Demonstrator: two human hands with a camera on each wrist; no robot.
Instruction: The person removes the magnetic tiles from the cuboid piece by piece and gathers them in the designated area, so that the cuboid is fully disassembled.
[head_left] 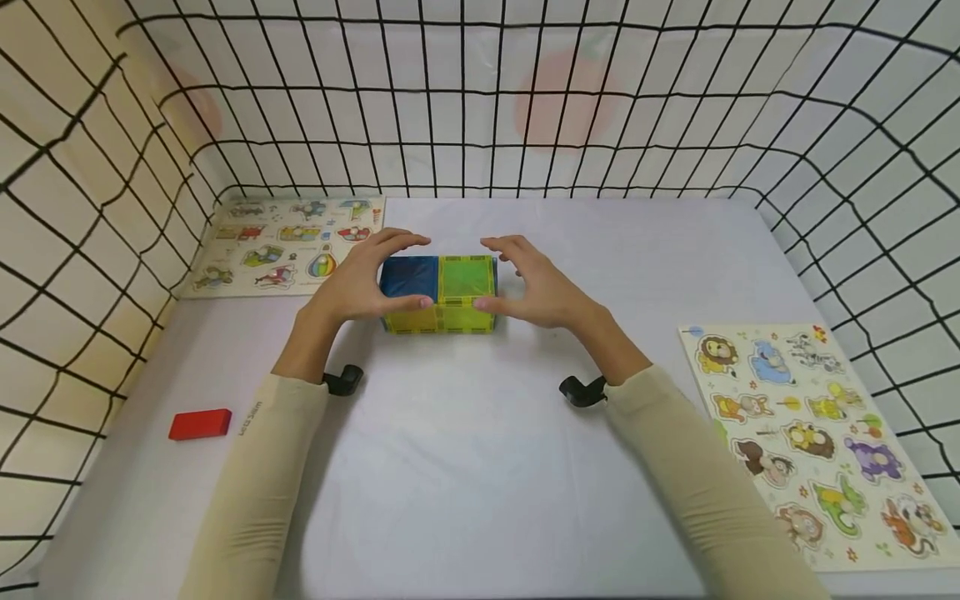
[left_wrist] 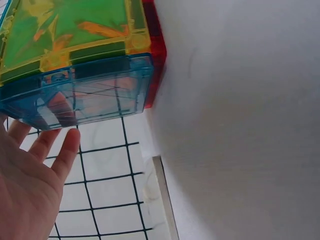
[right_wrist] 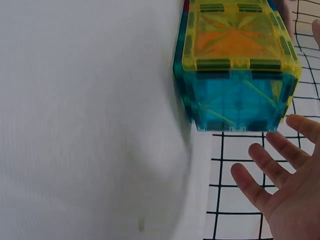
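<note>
A box of see-through magnetic tiles stands on the white table, its top one blue and one green square, its front yellow. My left hand is at its left end, fingers spread, the thumb in front of the box. At the opposite end is my right hand, thumb near the front right edge. In the left wrist view, the fingers are by the blue end tile; whether they touch it I cannot tell. The right wrist view has relaxed fingers beside the teal end tile, gripping nothing.
A vehicle puzzle board lies at the back left, and an animal puzzle board at the right. Nearer on the left is a red block. Black wire mesh fences the back and both sides.
</note>
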